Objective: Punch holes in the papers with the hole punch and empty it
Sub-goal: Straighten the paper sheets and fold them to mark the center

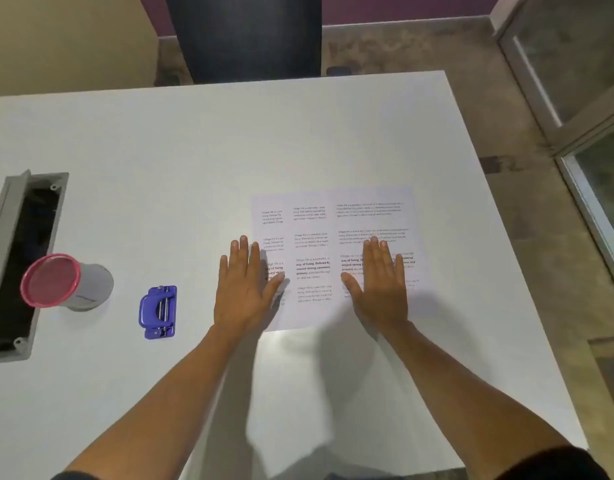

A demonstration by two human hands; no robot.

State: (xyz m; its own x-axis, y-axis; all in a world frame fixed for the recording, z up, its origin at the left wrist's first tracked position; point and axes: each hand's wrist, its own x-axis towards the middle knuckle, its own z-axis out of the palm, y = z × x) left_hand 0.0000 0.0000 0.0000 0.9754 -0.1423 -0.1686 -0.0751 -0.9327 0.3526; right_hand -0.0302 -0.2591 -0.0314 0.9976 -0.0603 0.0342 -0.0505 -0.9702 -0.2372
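Note:
Printed papers (pixel 312 237) lie overlapped on the white table (pixel 194 150), right of centre. My left hand (pixel 244 289) rests flat at their left edge, thumb on the sheet, fingers spread and holding nothing. My right hand (pixel 381 285) lies flat on the right sheet, also open. A blue hole punch (pixel 158 311) sits on the table to the left of my left hand, untouched.
A grey cup with a pink rim (pixel 66 282) lies on its side left of the punch. A grey cable tray (pixel 21 265) with a dark opening is set into the table's left edge. A dark chair (pixel 243 36) stands beyond the far edge.

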